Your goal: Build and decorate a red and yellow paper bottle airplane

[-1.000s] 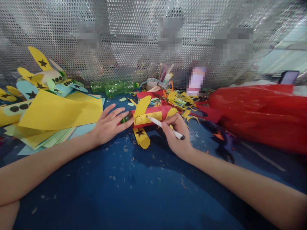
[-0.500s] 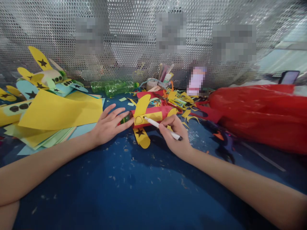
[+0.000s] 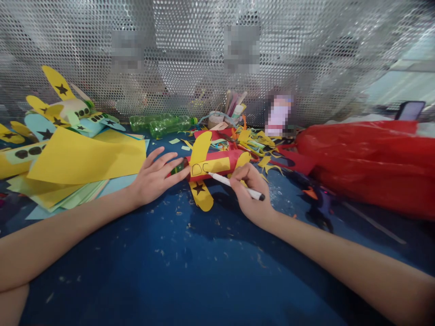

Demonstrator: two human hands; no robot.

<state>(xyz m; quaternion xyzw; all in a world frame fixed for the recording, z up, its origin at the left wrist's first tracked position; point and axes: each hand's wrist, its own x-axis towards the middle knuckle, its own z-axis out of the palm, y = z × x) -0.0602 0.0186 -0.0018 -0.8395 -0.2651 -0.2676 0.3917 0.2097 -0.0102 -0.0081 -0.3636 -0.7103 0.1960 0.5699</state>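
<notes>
A toy plane (image 3: 217, 156) made from a green bottle wrapped in red paper lies on the blue table, with yellow wings and a black star on the near one. Along its side runs a yellow strip (image 3: 220, 165) bearing one closed black outline and a second curved line. My left hand (image 3: 157, 176) rests with fingers spread, its fingertips against the bottle's green neck end. Pinched in my right hand (image 3: 252, 194) is a white marker (image 3: 222, 179) with a black end, its tip at the strip just below the curved line.
Yellow, green and blue paper sheets (image 3: 88, 158) are stacked at left, beside finished paper planes (image 3: 68, 106). Green bottles (image 3: 163, 124) lie behind. Paper scraps (image 3: 254, 138) and a tub of sticks and glue (image 3: 217, 118) sit beyond the plane. A red plastic bag (image 3: 367, 163) fills the right.
The marker tip has moved slightly down and right, and the second curved line on the yellow strip has grown longer. My left hand has stayed in place.
</notes>
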